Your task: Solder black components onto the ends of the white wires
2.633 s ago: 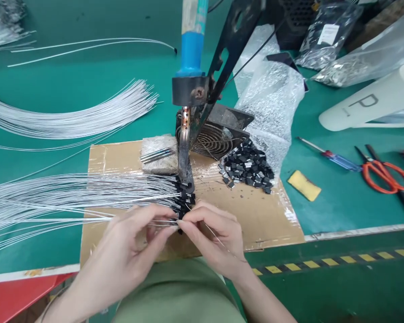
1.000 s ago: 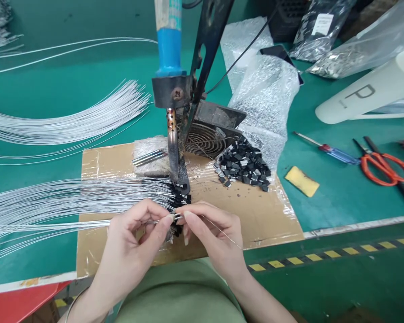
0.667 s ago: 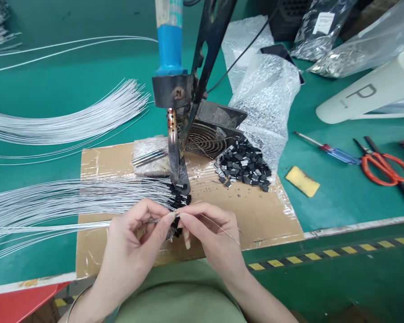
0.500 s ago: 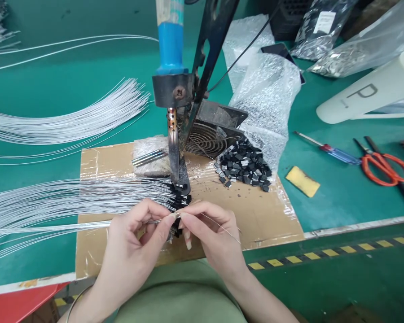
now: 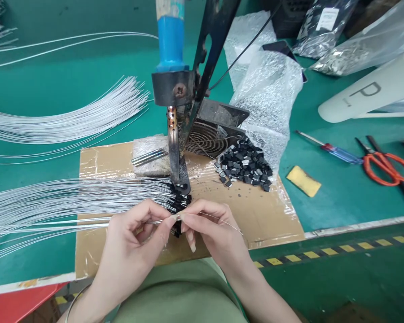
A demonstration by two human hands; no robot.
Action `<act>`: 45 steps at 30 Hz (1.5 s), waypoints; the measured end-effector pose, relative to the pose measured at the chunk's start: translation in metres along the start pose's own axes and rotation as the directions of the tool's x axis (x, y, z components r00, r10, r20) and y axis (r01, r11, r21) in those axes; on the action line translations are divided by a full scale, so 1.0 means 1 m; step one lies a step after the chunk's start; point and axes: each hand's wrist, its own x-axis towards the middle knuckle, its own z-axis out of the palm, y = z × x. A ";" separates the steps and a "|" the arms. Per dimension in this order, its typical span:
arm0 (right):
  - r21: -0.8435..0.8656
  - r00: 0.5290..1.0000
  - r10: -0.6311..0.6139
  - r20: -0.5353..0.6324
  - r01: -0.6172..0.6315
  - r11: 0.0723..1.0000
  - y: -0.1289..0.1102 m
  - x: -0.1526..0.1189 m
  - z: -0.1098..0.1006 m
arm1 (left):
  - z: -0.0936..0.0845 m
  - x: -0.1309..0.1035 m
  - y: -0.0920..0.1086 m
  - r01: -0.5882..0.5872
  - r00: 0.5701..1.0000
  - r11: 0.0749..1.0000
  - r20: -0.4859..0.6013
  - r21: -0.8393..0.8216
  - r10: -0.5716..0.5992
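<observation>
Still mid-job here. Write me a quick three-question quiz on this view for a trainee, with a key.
1. Multiple choice: what colour are the handles of the scissors?
A) blue
B) orange
C) green

2. True or false: in the picture, the pile of black parts lies to the right of the soldering iron.

3. Fill in: the left hand pinches thin ____, its fingertips close to those of the right hand.

Key:
1. B
2. True
3. wires
</observation>
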 end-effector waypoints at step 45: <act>0.121 0.983 -0.108 -0.147 0.126 0.985 0.020 -0.002 0.013 | 0.021 -0.001 -0.012 -0.078 0.981 0.994 -0.181 -0.081 0.063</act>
